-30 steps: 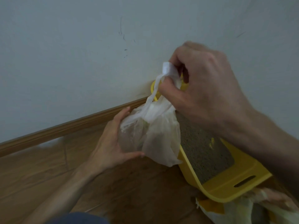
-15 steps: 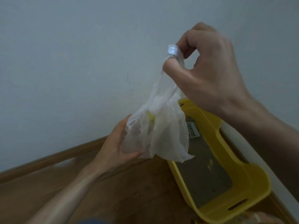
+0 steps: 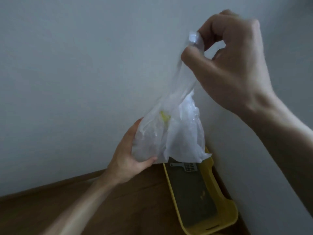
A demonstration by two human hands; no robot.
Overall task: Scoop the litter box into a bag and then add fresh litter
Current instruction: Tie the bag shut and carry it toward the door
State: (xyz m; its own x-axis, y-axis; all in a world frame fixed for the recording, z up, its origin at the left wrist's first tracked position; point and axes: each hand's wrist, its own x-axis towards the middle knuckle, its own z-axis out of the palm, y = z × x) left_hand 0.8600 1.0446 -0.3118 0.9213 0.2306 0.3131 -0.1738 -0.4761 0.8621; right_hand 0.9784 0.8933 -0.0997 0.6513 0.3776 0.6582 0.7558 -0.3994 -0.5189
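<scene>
Head view: the task looks to sit between its two halves. The scooping seems finished, and the bag (image 3: 179,133) is being closed off. The right hand (image 3: 233,65) pinches the gathered neck of the bag between the thumb and the curled fingers, and a short tuft of film sticks up above that grip. The film runs down from the pinch in a taut, narrow strip, then widens into a loose, crumpled belly. The left hand (image 3: 128,160) holds that belly from below, with its thumb hooked under the bottom fold and its fingers behind the film.

The bag is thin, whitish and half see-through, and it looks only lightly filled. A small yellow patch shows through it below the upper grip, and what it is cannot be told. A loose flap hangs on the side away from the lower grip.

The yellow litter box (image 3: 225,209) stands on the wooden floor (image 3: 144,209) against the wall, below the lower grip and clear of the bag. It holds a flat grey bed of litter (image 3: 189,200), and a grey scoop (image 3: 188,167) lies at its far end.

The next move probably calls for twisting or knotting the neck without letting the thin film tear. The bag would then be put down, which frees both hands to pour. No supply of fresh litter is in view.
</scene>
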